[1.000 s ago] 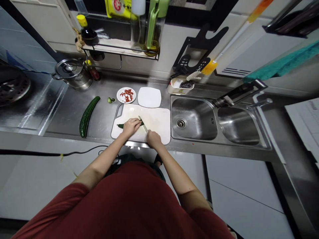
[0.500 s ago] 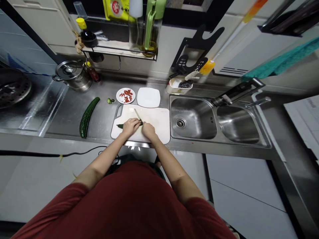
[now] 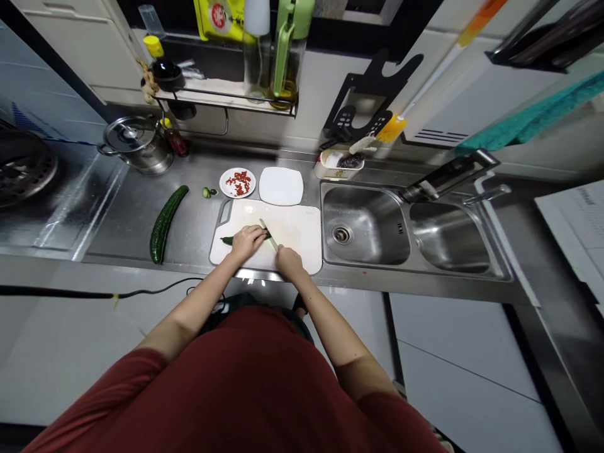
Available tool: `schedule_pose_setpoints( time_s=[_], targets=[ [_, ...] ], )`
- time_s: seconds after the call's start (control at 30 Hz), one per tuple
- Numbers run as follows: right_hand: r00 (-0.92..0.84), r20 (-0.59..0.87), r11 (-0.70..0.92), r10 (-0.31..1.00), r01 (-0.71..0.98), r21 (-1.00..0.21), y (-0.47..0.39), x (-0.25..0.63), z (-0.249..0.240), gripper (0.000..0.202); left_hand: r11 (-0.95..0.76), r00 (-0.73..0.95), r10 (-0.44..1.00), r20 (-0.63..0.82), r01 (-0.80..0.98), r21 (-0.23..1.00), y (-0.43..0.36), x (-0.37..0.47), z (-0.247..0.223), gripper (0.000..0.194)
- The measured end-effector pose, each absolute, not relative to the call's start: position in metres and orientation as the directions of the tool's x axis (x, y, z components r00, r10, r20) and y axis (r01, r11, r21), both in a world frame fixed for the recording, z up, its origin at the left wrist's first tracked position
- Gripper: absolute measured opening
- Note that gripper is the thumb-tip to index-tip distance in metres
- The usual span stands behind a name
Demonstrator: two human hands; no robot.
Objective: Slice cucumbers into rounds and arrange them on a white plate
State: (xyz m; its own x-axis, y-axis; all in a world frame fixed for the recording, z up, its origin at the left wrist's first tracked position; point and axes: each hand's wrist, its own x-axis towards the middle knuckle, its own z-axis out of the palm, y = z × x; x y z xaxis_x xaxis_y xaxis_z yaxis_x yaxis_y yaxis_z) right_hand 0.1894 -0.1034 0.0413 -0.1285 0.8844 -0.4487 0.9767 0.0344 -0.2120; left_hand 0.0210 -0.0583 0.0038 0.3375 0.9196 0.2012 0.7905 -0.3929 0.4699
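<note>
A piece of cucumber lies on the white cutting board, mostly covered by my left hand, whose fingers press round it. My right hand is closed on the handle of a knife. The blade slants up and to the left, against the cucumber's right end just past my left fingertips. Left of the board rests a whole cucumber. Small cut cucumber ends sit on the counter behind the board's left corner.
Behind the board stand a plate of chopped red bits and a white square plate. The sink adjoins the board on the right. A lidded steel pot is at the back left, under a shelf with bottles.
My right hand has drawn back toward me and slightly right with the knife, and more of the blade shows. My left hand stays on the cucumber.
</note>
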Motion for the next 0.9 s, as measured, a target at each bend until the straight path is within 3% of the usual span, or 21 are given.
schedule_pose_setpoints(
  time_s=[0.9],
  targets=[
    [-0.131,-0.462,0.003,0.877,0.964,-0.267,-0.07,0.172,0.054,0.032,-0.378,0.322,0.926,0.198,0.796,0.472,-0.06,0.022,0.006,0.028]
  ],
)
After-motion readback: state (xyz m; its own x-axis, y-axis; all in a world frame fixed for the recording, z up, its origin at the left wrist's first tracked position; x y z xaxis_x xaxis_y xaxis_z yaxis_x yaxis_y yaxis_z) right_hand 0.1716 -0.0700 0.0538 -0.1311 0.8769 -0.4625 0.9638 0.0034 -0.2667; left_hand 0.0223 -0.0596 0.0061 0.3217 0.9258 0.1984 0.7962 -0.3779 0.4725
